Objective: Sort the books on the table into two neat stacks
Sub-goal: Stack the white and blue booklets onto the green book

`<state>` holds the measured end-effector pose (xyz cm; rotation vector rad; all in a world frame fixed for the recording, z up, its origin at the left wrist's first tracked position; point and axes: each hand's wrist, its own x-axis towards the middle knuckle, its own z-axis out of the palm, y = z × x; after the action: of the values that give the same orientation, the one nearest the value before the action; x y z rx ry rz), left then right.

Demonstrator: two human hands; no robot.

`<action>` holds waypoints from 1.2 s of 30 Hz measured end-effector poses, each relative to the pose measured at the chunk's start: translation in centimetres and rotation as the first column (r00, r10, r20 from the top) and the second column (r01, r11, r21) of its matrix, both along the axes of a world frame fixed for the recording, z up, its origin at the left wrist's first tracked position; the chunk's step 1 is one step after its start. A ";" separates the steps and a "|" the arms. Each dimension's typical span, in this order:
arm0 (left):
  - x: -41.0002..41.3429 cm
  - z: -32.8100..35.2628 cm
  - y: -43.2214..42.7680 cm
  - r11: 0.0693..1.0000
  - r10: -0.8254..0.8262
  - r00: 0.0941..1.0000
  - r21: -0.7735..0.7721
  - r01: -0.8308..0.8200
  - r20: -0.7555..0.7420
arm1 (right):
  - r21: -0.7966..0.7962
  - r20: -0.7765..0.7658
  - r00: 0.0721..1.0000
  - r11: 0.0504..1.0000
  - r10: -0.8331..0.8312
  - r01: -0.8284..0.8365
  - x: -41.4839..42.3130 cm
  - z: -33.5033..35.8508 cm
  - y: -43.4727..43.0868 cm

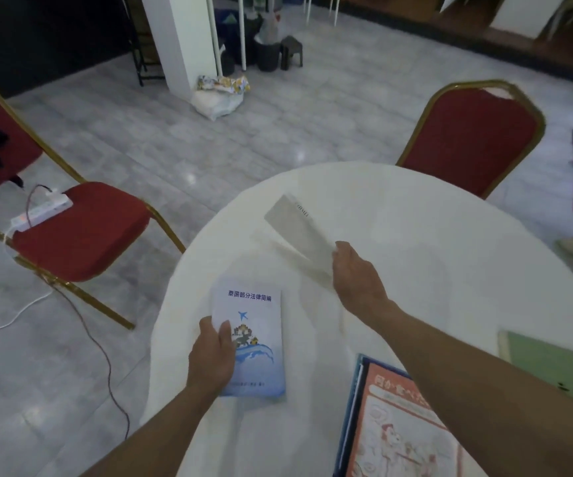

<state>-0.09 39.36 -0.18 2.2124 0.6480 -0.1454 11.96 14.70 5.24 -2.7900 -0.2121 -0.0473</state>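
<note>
The right hand pinches the near corner of a thin pale grey softcover book, fingers closed on its edge so the far end tilts up off the white tablecloth-covered round table. It reads as light and bendy; a corner pinch probably lets it droop, so a hold along the spine or mid-edge would likely steady it better. The left hand lies on the near left corner of a slim white-and-blue paperback with a plane and wave drawing, thumb on the cover and fingers curled over its left edge; whether it clamps or merely presses is unclear. That cover looks glossy and may slide on the cloth.

Both books sit on the table's left half, well apart. Near the bottom edge lies a large orange-and-blue illustrated book, partly under the right forearm, and at the right a flat green-covered book. Neither of the two stacks is formed yet.
</note>
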 end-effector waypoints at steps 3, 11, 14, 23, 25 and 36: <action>1.9 1.8 -2.5 0.997 -0.047 0.996 -0.054 0.051 0.072 | 0.263 -0.074 0.954 0.917 -0.290 0.299 -1.1 2.0 -3.1; 5.7 5.4 -11.8 0.951 -0.282 0.951 -0.094 0.294 0.126 | 0.487 -0.206 0.628 0.478 -0.751 0.731 -8.3 1.6 -13.9; 5.4 5.4 -15.2 0.923 -0.355 0.927 -0.112 0.368 0.120 | 0.496 -0.224 0.459 0.305 -0.859 0.813 -11.6 0.9 -17.8; 3.4 3.6 -23.6 0.856 -0.487 0.868 -0.143 0.497 0.101 | 0.538 -0.410 -0.030 -0.269 -0.912 0.799 -19.0 -1.7 -25.1; 3.3 3.2 -24.8 0.838 -0.520 0.849 -0.135 0.528 0.095 | 0.508 -0.508 -0.085 -0.378 -0.857 0.774 -19.5 -2.7 -26.1; 3.4 2.3 -28.7 0.802 -0.586 0.808 -0.098 0.589 0.060 | 0.103 -0.354 0.316 0.299 -0.880 0.949 -20.5 -4.5 -28.6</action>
<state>3.29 10.64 2.16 2.2311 -0.0911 -0.4571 -8.51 -13.88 0.74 -2.1524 1.4094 -0.0230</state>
